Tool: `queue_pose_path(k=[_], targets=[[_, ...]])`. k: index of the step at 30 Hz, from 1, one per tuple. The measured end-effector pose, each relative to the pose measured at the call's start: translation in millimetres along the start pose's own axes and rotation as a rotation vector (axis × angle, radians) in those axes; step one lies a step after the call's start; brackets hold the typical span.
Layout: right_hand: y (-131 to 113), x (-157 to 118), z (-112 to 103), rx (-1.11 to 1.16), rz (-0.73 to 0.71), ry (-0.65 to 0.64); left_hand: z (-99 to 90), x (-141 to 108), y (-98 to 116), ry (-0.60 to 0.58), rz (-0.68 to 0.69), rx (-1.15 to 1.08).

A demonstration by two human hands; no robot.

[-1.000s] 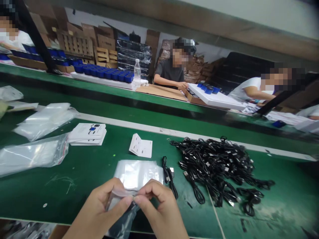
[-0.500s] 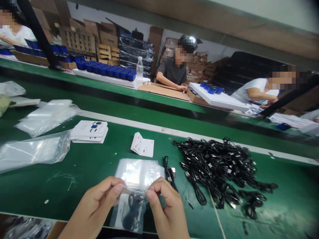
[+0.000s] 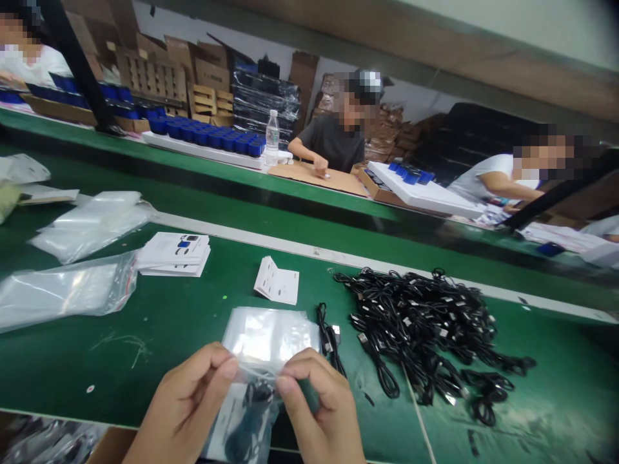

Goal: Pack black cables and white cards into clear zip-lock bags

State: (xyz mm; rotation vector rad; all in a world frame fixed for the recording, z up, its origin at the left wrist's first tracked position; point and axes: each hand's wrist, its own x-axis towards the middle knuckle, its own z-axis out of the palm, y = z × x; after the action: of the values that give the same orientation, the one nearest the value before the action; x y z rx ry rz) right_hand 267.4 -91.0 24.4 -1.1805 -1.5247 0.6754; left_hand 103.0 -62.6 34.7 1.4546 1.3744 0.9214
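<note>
My left hand [image 3: 186,403] and my right hand [image 3: 322,406] both pinch the top edge of a clear plastic bag [image 3: 246,419] over the bench's near edge. Inside it are a coiled black cable and a white card, partly hidden by my fingers. Just beyond my hands lies a stack of clear plastic bags [image 3: 265,335]. A single bundled black USB cable [image 3: 329,335] sits to the right of that stack, next to a large tangled pile of black cables [image 3: 416,328]. A folded white leaflet [image 3: 276,280] lies above the bags.
My green workbench [image 3: 72,367] also holds a stack of printed leaflets [image 3: 174,254] and heaps of clear bags [image 3: 62,290] at left. Across a far belt [image 3: 203,164], several co-workers [image 3: 333,138] sit among blue-topped items in white trays, with stacked cartons behind.
My hands have drawn slightly closer together at the bag's top, and the bag hangs a little lower. The co-worker opposite has moved a hand left across the cardboard sheet.
</note>
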Motion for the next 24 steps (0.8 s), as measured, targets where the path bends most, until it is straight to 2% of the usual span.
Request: queue_pose_path(k=[4,6,7,9,12,15,20,24], targets=[[0.4,-0.8,2.5,-0.066,-0.109,0.079,0.7,-3.5,-0.2,-0.003,0.006,-0.017],[1.0,-1.2,3.8,-0.081,-0.104,0.098,1.4,-4.9,-2.2,-0.017,-0.049,-0.082],[1.3,-1.4,4.3,-0.072,-0.083,0.094,1.9,-5.0,-3.5,-0.041,-0.092,-0.139],[1.7,-1.6,4.4,-0.041,-0.018,0.053,2.9,-3.7,-5.8,-0.165,-0.142,-0.232],[1.2,-2.0,3.5,0.004,0.061,0.021,4.4,0.2,-6.1,-0.274,-0.091,-0.221],[-0.2,-2.9,3.7,0.022,0.097,0.021,5.6,2.1,-1.0,-0.23,-0.074,-0.172],[-2.3,-3.8,6.6,-0.012,0.111,0.039,5.2,1.9,8.7,-0.286,-0.087,-0.117],[-3.1,-3.6,6.3,0.038,0.14,0.028,4.6,2.8,9.2,-0.254,-0.078,-0.111]])
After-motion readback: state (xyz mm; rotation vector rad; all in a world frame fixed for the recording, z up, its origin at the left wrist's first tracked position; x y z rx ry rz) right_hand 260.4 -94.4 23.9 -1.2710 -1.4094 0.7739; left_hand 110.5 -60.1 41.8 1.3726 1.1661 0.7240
